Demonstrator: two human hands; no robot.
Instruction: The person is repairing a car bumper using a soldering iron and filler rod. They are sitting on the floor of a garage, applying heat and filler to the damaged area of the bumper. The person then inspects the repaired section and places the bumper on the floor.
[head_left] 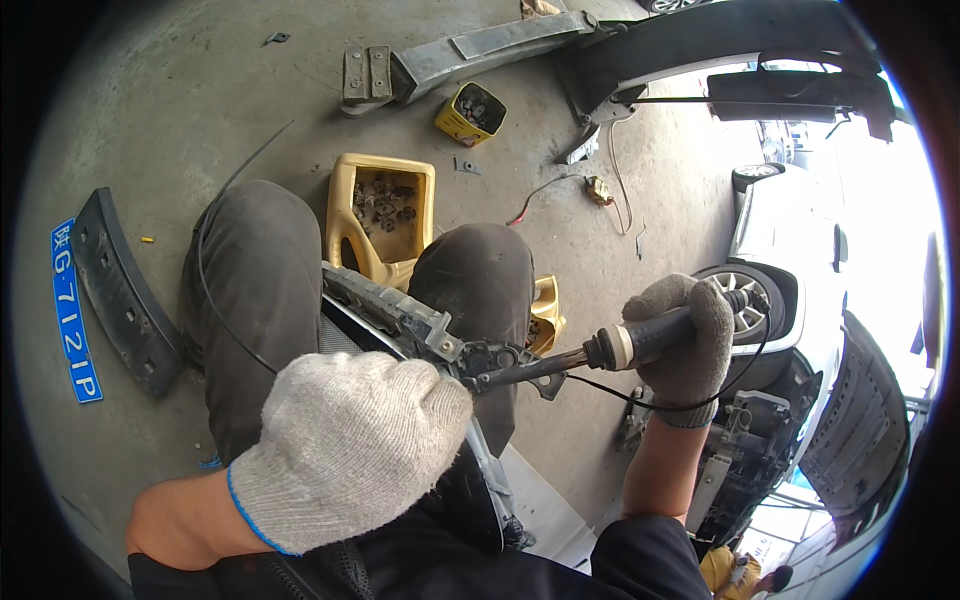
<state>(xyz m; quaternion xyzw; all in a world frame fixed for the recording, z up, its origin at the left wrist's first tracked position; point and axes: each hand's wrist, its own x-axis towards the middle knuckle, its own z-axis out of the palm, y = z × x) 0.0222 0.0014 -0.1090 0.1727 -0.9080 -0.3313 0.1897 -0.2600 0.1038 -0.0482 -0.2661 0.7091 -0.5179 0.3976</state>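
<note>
A worn dark car part with a bracketed edge (395,310) rests across my lap, between my knees. My left hand (365,445), in a grey-white knitted glove, is closed over its near side. A thin black plastic rod (205,265) runs from beneath that fist, curving up past my left knee; the fingertips are hidden. My gloved right hand (690,335) wraps round the black handle of a soldering iron (650,337). Its long metal shaft slants left, the tip reaching the part's bracket beside my left fist. A black cord loops below the right hand.
A cut-open yellow jug (343,200) and a small yellow tub (445,122) hold clips and hardware. Bumper pieces (490,45) lie beyond. At left are a black trim strip (125,290) and blue licence plate (75,310). A white car (790,225) stands right; another person (735,570) is lower right.
</note>
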